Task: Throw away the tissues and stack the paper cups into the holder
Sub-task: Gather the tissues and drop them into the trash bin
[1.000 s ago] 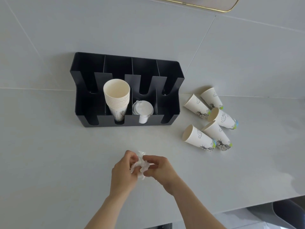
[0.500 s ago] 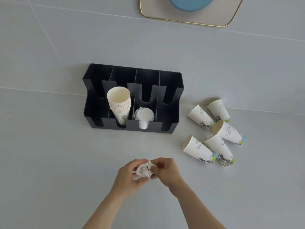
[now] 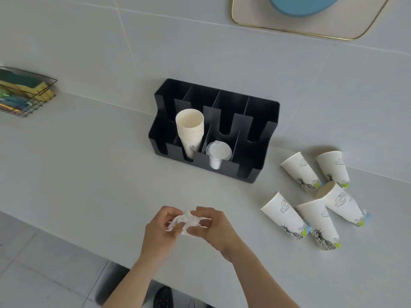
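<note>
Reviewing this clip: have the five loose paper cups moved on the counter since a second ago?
No. The loose cups lie in the same cluster, right of the black holder; only the camera's framing shifted. Both hands grip the tissue.

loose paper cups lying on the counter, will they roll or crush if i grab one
The five loose paper cups lie on their sides, so a nudge would probably roll one in a curve, since they taper. They look thin-walled and empty: likely light, and easily dented by a hard squeeze. Both hands are busy with the tissue.
</note>
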Motion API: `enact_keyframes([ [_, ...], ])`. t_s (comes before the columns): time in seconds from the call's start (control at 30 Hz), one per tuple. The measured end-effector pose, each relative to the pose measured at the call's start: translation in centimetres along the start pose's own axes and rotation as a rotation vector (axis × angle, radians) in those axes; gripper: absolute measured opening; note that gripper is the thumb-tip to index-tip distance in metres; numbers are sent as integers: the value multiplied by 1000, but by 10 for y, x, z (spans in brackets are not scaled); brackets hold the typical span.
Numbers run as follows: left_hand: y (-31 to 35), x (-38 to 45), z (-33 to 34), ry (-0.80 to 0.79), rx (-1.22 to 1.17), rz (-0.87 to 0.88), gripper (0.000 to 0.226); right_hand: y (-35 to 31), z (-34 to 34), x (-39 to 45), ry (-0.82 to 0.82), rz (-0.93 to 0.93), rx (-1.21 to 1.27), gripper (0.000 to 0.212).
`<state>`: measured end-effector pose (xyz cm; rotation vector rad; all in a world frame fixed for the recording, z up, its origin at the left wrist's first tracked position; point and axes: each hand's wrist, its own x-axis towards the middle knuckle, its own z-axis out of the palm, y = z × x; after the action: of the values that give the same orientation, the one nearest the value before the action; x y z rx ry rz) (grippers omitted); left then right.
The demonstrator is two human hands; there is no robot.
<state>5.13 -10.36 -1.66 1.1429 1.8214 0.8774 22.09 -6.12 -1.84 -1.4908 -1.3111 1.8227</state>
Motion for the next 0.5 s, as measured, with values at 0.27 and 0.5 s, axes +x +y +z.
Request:
enact_keyframes([
  [0.27,-35,-17,-70,164,-44,-82,17,-8,84,25,-44,-58,-215,25],
  [0.5,-102,-42,-156,302,11,-175,20,-7,198,37,-159,-65,-359,32],
])
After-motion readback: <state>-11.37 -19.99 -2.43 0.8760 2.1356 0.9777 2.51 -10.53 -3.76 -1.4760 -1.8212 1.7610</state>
